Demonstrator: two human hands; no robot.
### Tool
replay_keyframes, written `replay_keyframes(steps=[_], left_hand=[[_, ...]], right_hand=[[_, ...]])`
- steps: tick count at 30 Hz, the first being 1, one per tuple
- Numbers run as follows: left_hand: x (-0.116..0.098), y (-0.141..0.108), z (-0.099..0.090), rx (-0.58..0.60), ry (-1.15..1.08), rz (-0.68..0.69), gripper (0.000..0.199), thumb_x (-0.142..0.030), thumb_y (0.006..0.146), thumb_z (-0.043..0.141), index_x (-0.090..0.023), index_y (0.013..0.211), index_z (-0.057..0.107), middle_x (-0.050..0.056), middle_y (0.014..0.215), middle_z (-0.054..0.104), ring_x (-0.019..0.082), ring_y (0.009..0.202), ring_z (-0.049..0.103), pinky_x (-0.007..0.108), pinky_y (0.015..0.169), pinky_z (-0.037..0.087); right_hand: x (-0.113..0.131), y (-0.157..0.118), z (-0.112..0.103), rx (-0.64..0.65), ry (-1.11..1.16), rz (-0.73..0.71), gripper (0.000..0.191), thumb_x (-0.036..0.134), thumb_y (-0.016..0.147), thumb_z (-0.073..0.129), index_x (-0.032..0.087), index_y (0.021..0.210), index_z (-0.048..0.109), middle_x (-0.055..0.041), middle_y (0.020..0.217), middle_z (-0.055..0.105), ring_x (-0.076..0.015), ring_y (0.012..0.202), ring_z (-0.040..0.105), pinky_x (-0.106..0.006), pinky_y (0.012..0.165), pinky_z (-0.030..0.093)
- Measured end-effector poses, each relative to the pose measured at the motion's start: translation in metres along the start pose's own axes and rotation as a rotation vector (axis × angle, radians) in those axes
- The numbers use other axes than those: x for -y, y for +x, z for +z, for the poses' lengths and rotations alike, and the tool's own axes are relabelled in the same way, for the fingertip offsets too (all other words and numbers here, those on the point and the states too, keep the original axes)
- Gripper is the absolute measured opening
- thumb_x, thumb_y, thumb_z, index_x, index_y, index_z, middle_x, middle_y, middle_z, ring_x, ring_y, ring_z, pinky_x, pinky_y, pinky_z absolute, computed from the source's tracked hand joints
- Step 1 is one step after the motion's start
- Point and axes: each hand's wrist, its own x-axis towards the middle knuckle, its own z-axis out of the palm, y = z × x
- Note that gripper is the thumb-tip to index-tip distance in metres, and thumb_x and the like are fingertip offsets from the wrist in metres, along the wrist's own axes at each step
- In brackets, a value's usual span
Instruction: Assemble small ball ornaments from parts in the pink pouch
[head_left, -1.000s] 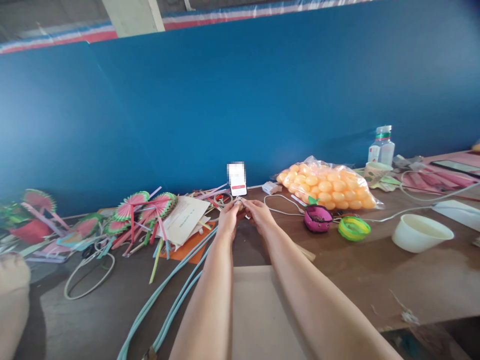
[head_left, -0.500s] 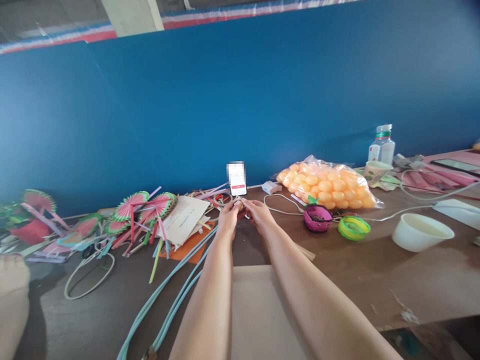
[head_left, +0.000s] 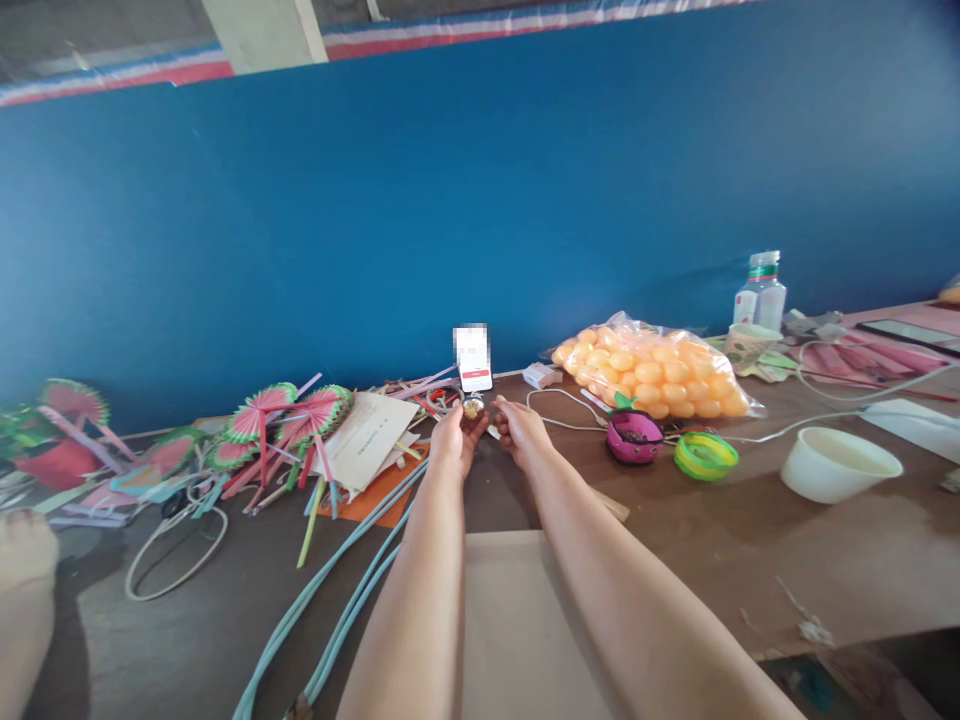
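My left hand (head_left: 451,442) is closed around a small round shiny thing (head_left: 473,407), silvery at the rim with a golden middle; its exact kind is too small to make out. Just to its right, my right hand (head_left: 522,430) is curled with fingertips pinched together, a small gap away from the left. Whatever those fingertips may hold is hidden. Directly beyond both hands, a phone (head_left: 475,372) with a lit white screen stands upright near the blue partition. A thin pale strip (head_left: 493,432) lies between the hands on the table.
Left are watermelon-patterned paper fans (head_left: 259,412), papers (head_left: 373,440) and pale-blue cords (head_left: 330,590). Right are a bag of orange balls (head_left: 660,372), a purple pouch (head_left: 634,440), a green-yellow dish (head_left: 705,457) and a white tub (head_left: 836,470). A bare limb (head_left: 26,580) shows at the left edge.
My hands, together before, have parted slightly. The round shiny thing now shows in my left hand, and my right hand has drawn away to the right.
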Motion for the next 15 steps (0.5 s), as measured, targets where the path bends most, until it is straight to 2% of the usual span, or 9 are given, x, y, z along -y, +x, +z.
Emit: replay_keyframes(steps=[6,10,15], left_hand=[[-0.0006,-0.0009,0.0006,-0.008,-0.018,-0.024,0.012,-0.021,0.086,0.06,-0.011,0.091,0.064,0.01,0.082,0.068,0.018,0.078,0.067,0.031,0.073,0.058],[-0.0006,-0.002,0.0005,0.002,-0.004,-0.022,0.014,-0.022,0.087,0.059,-0.009,0.088,0.064,0.011,0.08,0.068,0.016,0.073,0.066,0.028,0.071,0.058],[-0.0009,-0.0033,0.0004,0.005,0.004,0.001,0.012,-0.021,0.083,0.065,-0.011,0.089,0.065,0.009,0.082,0.068,0.017,0.077,0.067,0.03,0.073,0.058]], right_hand=[[-0.0036,0.0013,0.0009,0.02,-0.037,-0.03,0.013,0.021,0.074,0.066,0.016,0.07,0.055,0.0045,0.055,0.046,-0.0047,0.042,0.034,-0.016,0.035,0.019],[-0.0035,-0.0001,0.0016,0.026,-0.051,-0.037,0.015,0.022,0.075,0.065,0.016,0.069,0.054,0.0043,0.055,0.046,-0.0044,0.042,0.034,-0.016,0.035,0.019],[-0.0044,0.0007,0.0017,0.036,-0.057,-0.051,0.018,0.025,0.074,0.069,0.016,0.068,0.054,0.0045,0.053,0.045,-0.0047,0.041,0.033,-0.016,0.036,0.019]])
